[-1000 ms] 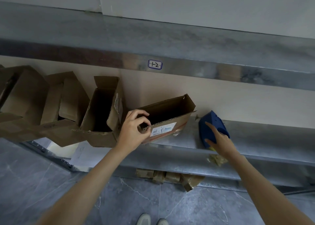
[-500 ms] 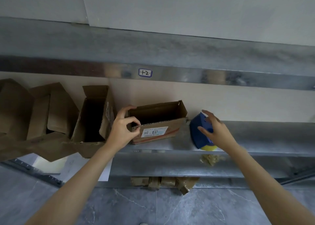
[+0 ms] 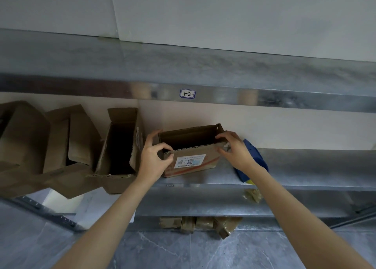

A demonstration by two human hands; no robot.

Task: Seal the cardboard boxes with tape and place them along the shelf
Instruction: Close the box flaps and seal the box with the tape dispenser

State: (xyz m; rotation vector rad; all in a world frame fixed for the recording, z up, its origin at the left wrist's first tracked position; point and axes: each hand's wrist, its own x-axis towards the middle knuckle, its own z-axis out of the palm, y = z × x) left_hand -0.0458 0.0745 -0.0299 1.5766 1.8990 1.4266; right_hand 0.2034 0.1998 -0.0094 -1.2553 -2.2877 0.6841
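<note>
A small open cardboard box with a white label stands on the metal shelf. My left hand grips its left end, thumb and fingers curled round the rim. My right hand pinches the box's right end. A blue tape dispenser with yellow tape lies on the shelf just right of the box, partly behind my right wrist. Left of the box stands a taller open box.
More open cardboard boxes crowd the shelf's left end. An upper shelf with a label "1-2" overhangs. Brown tape scraps hang under the lower shelf edge. Grey tiled floor lies below.
My right hand left the blue tape dispenser and moved left onto the box's right end. The box was set level on the shelf; my left hand kept its grip.
</note>
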